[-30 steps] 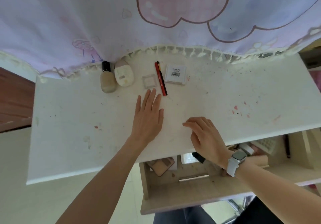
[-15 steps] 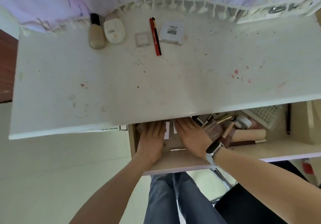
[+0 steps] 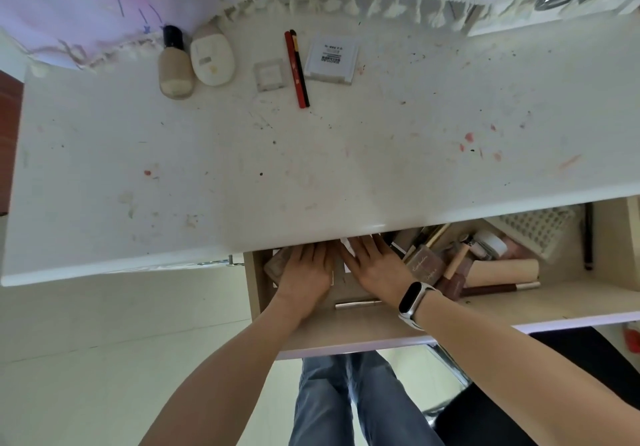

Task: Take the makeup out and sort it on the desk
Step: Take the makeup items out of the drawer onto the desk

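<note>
Both hands lay flat in the open drawer, fingers straight and reaching under the desk edge: the left hand rested on a beige compact, the right hand on white paper beside it. They were placed much as half a second before; a second ago both had lain up on the desk. Right of them sat jumbled makeup: a brown bottle with unreadable script, tubes and a jar. Sorted along the desk's far edge were a foundation bottle, a white case, a small square, two pencils and a barcoded white box.
</note>
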Demonstrator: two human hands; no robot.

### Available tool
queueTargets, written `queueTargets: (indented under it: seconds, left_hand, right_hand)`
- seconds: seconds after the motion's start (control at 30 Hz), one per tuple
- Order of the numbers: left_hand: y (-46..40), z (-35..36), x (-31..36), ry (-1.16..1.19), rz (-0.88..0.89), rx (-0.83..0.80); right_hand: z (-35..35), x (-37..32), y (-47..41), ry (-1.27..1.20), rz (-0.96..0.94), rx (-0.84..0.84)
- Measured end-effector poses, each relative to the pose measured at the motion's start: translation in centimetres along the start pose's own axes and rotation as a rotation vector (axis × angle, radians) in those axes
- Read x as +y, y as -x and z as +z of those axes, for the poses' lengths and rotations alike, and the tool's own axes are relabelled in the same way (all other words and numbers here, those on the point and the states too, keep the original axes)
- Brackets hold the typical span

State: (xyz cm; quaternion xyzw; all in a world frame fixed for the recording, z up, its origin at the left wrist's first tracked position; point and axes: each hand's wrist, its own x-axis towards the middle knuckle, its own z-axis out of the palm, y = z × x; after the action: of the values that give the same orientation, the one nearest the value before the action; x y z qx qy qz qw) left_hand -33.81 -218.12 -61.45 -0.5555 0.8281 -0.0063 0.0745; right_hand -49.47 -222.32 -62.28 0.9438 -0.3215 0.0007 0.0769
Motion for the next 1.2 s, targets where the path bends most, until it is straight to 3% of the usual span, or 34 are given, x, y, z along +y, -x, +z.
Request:
queueTargets:
  seconds: [0.37,0.67,0.87,1.1,1.2]
  left_hand:
    - [0.4,-3.0,-0.5,0.002,0.132,-0.219]
    - [1.4,-2.8,-0.7,0.108,0.106,-0.151]
    - [2.1,-3.4,-1.0,0.211,0.053,-0.157]
    - [3.3,-4.4,-1.0,0.392,0.024,-0.064]
    - [3.7,-5.8,-0.9,0.557,-0.045,-0.139]
  right_hand:
    - [-1.0,0.8,1.3,-0.052,-0.133,-0.18]
    - [-0.9,2.2,0.4,0.0,-0.155,-0.098]
    - [-2.3,2.0,0.2,-0.03,-0.158,-0.236]
    - [-3.7,2.3,1.2,-0.047,-0.111,-0.221]
    - [-4.5,2.8,2.1,-0.093,-0.131,-0.306]
